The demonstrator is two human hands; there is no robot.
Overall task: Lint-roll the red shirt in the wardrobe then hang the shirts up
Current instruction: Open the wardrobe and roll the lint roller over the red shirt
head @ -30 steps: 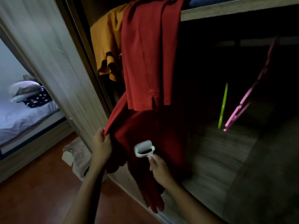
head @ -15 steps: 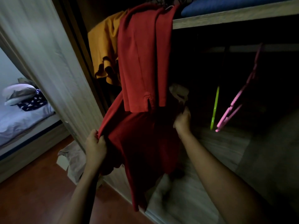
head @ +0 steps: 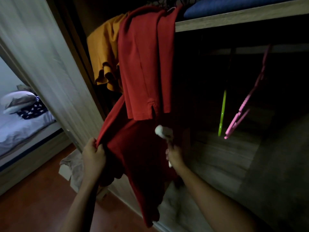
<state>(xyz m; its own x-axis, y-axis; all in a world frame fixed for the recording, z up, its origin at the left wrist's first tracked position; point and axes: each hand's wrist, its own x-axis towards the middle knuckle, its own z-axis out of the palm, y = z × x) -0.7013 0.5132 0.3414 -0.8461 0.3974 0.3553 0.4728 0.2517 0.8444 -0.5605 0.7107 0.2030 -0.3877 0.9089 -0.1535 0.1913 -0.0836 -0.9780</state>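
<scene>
Red shirt (head: 143,64) hangs in wardrobe beside yellow shirt (head: 103,52). I see left hand (head: 93,156) pinching its lower edge taut, right hand (head: 174,156) clenched round lint roller (head: 163,132), head against fabric.

Open space beside pink hanger (head: 240,114)

Dim overall; light falls from the left onto the door (head: 50,67), while the wardrobe (head: 250,72) interior sinks into shadow. Edges bow; the roller (head: 163,131) blurs.
</scene>
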